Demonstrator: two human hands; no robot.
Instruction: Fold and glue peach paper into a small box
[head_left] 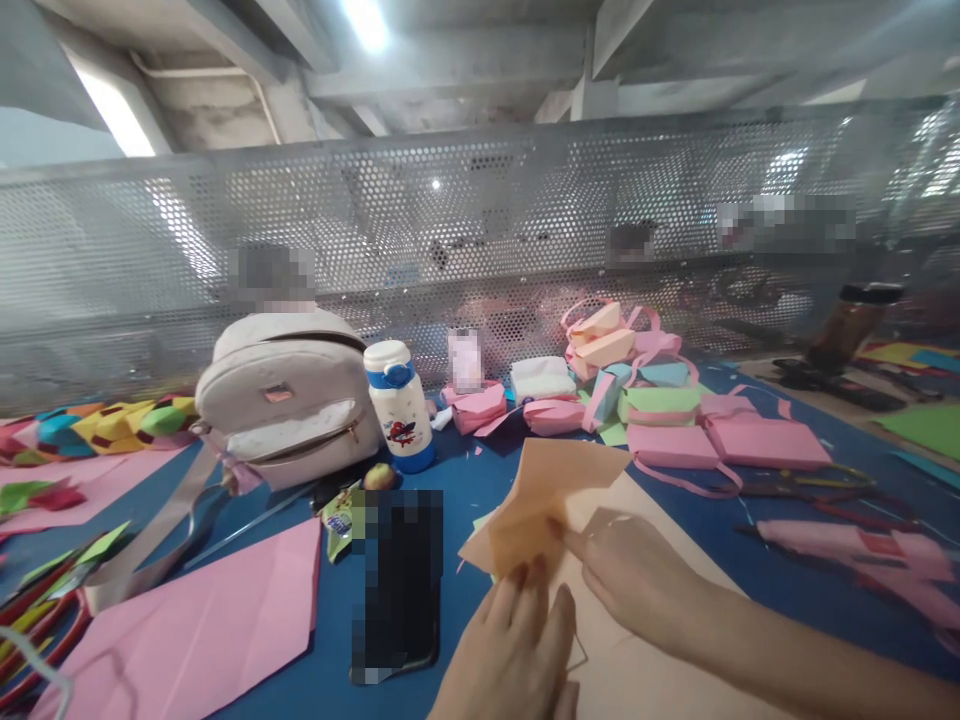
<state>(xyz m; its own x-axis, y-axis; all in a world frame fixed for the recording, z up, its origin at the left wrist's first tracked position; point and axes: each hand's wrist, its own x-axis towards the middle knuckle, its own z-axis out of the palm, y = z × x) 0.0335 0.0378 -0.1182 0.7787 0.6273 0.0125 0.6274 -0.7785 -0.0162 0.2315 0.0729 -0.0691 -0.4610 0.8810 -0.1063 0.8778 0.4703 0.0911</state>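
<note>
A peach-coloured sheet of paper has a folded flap standing at its far end, over more peach paper. My left hand rests on the near side of this fold, open, with its fingers stretched out side by side. From the right, my right hand reaches in with its index fingertip at the fold; its other fingers are curled, closed on the paper's edge. Their tips are partly hidden. Beside my left hand lies a dark phone, partly blurred out.
Pink paper lies left, near red-handled scissors. Behind stand a pale backpack and a white-and-blue bottle. Folded paper bags are at the back right. A pink glue gun lies right. A perforated metal screen borders the table.
</note>
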